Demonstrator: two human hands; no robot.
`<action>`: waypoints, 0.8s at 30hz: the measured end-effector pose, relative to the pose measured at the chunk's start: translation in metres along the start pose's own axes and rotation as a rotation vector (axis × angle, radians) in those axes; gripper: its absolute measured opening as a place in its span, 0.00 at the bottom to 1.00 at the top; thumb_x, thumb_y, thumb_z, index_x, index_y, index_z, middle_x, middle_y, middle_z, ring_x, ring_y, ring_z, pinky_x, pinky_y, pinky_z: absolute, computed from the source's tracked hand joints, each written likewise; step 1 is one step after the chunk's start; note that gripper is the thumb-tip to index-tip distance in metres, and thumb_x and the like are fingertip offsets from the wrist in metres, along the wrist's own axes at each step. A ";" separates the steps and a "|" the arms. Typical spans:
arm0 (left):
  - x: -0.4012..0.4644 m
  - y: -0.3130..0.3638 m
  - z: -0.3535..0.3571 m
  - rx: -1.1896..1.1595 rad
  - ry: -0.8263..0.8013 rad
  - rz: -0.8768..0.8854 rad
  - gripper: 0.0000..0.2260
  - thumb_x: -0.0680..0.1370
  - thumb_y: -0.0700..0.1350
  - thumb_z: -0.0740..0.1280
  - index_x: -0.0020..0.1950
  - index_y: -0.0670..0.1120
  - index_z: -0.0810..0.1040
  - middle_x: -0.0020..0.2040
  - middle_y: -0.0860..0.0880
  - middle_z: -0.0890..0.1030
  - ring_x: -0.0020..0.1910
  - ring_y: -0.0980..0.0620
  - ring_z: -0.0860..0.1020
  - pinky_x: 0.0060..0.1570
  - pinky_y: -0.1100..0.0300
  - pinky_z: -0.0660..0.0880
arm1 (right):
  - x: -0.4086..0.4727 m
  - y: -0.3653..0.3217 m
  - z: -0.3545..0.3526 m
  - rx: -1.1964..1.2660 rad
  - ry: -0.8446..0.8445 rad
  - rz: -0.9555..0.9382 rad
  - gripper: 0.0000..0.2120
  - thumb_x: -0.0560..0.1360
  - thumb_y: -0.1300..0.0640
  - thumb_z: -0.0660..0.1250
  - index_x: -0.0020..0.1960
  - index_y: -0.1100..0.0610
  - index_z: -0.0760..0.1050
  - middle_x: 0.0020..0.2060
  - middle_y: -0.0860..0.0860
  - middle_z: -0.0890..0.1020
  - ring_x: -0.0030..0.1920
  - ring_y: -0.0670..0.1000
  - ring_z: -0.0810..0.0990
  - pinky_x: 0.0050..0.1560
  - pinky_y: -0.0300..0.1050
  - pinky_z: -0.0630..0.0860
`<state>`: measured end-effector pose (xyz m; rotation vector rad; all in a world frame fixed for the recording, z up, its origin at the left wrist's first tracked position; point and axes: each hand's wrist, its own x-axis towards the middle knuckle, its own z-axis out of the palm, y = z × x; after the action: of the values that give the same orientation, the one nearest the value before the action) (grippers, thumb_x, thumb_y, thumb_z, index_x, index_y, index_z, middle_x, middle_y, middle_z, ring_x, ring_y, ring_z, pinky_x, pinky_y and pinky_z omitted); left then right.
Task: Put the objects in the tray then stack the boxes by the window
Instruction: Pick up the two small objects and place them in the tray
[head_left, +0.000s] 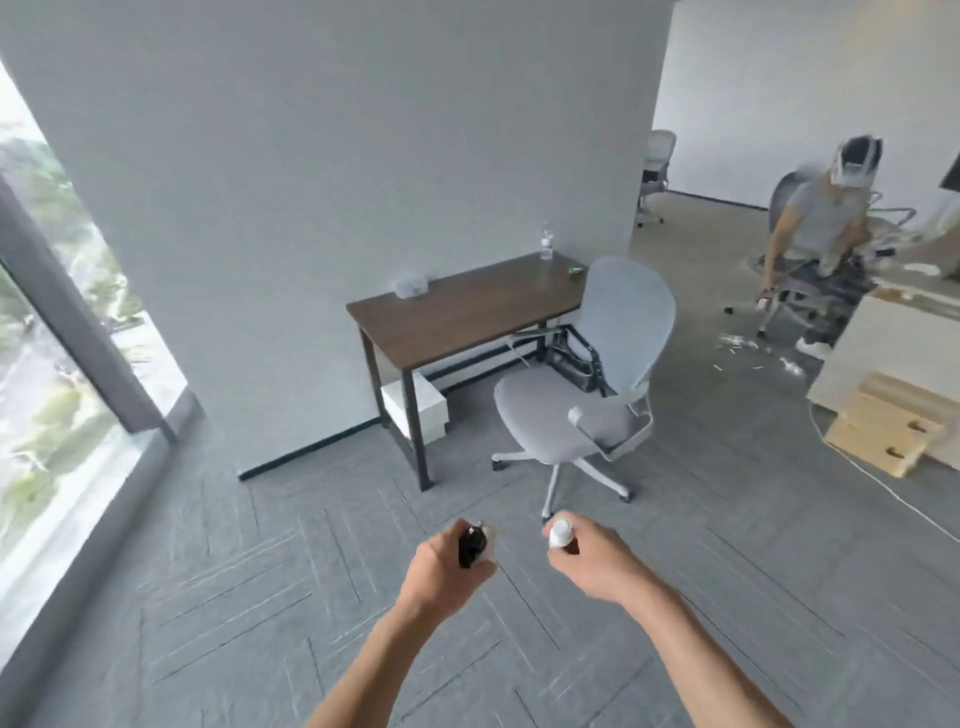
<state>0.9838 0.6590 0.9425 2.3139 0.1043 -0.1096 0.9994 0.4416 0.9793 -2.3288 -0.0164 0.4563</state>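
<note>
Both my arms reach forward over the grey carpet. My left hand (441, 564) is closed around a small black object (470, 545) with something white beside it. My right hand (592, 558) grips a small bottle with a white cap (561, 532). Ahead stands a dark wooden desk (467, 317) against the wall, with a small clear container (410, 286) on its top. A white box (415, 413) sits on the floor under the desk. The window (47, 322) runs along the left. No tray is clearly visible.
A grey swivel chair (587, 384) stands in front of the desk, a water bottle (546, 241) on the desk's far corner. Another person (821, 228) bends over a chair at the right. Wooden crates (888, 431) and a white cable lie on the floor at right.
</note>
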 end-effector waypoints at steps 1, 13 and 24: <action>0.017 -0.009 -0.010 -0.009 0.017 -0.015 0.10 0.70 0.48 0.73 0.46 0.53 0.73 0.39 0.53 0.78 0.36 0.53 0.75 0.34 0.64 0.69 | 0.025 -0.012 0.004 -0.003 -0.024 -0.014 0.08 0.74 0.54 0.62 0.52 0.48 0.75 0.41 0.50 0.80 0.35 0.49 0.74 0.36 0.42 0.72; 0.324 -0.065 -0.097 -0.004 0.120 -0.131 0.09 0.71 0.50 0.71 0.44 0.49 0.73 0.36 0.54 0.76 0.32 0.56 0.73 0.33 0.64 0.69 | 0.365 -0.128 -0.003 0.030 -0.204 -0.125 0.07 0.75 0.56 0.62 0.51 0.46 0.75 0.35 0.48 0.77 0.31 0.50 0.71 0.33 0.42 0.70; 0.622 -0.090 -0.189 -0.041 0.204 -0.178 0.12 0.72 0.53 0.69 0.38 0.49 0.69 0.33 0.52 0.74 0.29 0.56 0.70 0.27 0.68 0.65 | 0.674 -0.248 -0.045 0.114 -0.248 -0.091 0.09 0.78 0.60 0.62 0.57 0.54 0.74 0.33 0.52 0.72 0.25 0.47 0.66 0.25 0.37 0.64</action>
<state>1.6006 0.8846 0.9348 2.2663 0.4120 0.0391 1.6758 0.6869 0.9630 -2.1373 -0.2088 0.6797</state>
